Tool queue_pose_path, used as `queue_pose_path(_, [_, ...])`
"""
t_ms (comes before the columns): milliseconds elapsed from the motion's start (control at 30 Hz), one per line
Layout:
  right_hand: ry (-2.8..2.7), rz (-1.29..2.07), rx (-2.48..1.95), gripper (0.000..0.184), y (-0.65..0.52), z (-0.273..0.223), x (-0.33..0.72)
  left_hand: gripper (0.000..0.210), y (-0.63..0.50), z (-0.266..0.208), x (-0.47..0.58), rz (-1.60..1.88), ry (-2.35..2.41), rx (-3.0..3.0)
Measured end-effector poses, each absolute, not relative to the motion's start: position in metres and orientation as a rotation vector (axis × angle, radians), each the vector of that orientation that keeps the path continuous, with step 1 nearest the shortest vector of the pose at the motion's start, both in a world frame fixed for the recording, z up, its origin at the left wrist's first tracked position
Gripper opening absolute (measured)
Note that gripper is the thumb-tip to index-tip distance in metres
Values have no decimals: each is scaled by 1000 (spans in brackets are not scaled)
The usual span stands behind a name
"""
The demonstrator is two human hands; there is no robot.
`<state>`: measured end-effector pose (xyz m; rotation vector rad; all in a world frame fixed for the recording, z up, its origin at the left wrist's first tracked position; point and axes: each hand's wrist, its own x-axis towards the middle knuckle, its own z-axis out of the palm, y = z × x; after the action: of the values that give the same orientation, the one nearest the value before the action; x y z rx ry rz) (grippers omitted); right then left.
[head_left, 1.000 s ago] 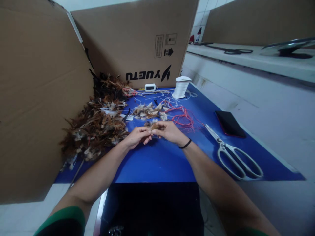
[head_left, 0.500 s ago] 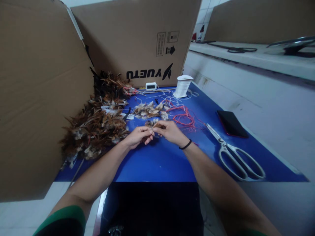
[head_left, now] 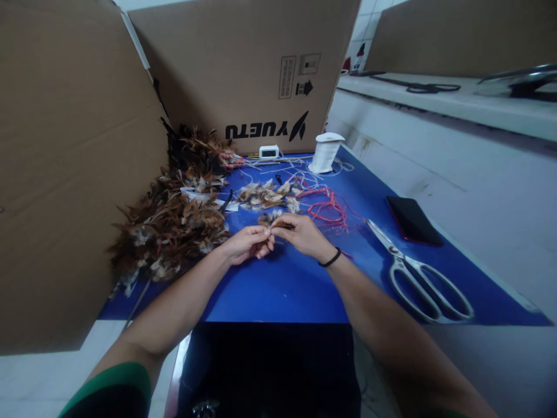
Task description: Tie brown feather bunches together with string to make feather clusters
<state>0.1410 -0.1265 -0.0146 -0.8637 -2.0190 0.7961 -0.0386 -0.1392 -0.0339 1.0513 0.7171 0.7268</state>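
Note:
My left hand (head_left: pixel 249 242) and my right hand (head_left: pixel 301 233) meet over the blue table, fingertips pinched together. Brown feathers (head_left: pixel 282 224) show at my right fingers, and both hands seem closed on their ends; the exact grip is too small to make out. Just behind the fingers sits a small grey-brown feather tuft (head_left: pixel 268 217). Farther back lies a bunch of pale and brown feathers (head_left: pixel 266 195). Red strings (head_left: pixel 328 209) spread out to the right of it. A large heap of brown feathers (head_left: pixel 174 232) fills the table's left side.
Open-bladed scissors (head_left: pixel 418 273) and a black phone (head_left: pixel 413 220) lie on the right. A white spool (head_left: pixel 325 154) stands at the back, with a small white digital device (head_left: pixel 268 152) left of it. Cardboard panels (head_left: pixel 195 58) wall the back and left.
My hands stay pinched together in nearly the same place, with only slight finger movement. The whole view has shifted a little.

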Motion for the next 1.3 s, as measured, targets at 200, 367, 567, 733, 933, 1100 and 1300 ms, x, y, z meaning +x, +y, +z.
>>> queue_pose_path(200, [-2015, 786, -852, 11, -129, -11, 141, 27, -140, -32, -39, 710, 721, 999])
queue_pose_path(367, [-2028, 798, -841, 12, -131, -8, 141, 27, -142, -28, -39, 687, 694, 998])
queue_pose_path(567, [-2060, 794, -842, 10, -130, -8, 143, 28, -141, -27, -41, 690, 711, 1053])
queue_pose_path(733, [-2062, 817, -850, 11, -131, -8, 142, 27, -140, -27, -43, 687, 721, 1133])
queue_pose_path(933, [-1844, 913, -945, 20, -129, -9, 142, 29, -137, -26, -40, 913, 721, 1132])
queue_pose_path(1100, [-1799, 679, -1071, 23, -111, -7, 141, 28, -124, -17, -48, 1449, 793, 861])
queue_pose_path(1300, [-2203, 435, -1106, 15, -70, 3, 102, 25, -107, -14, -68, 1833, 978, 713])
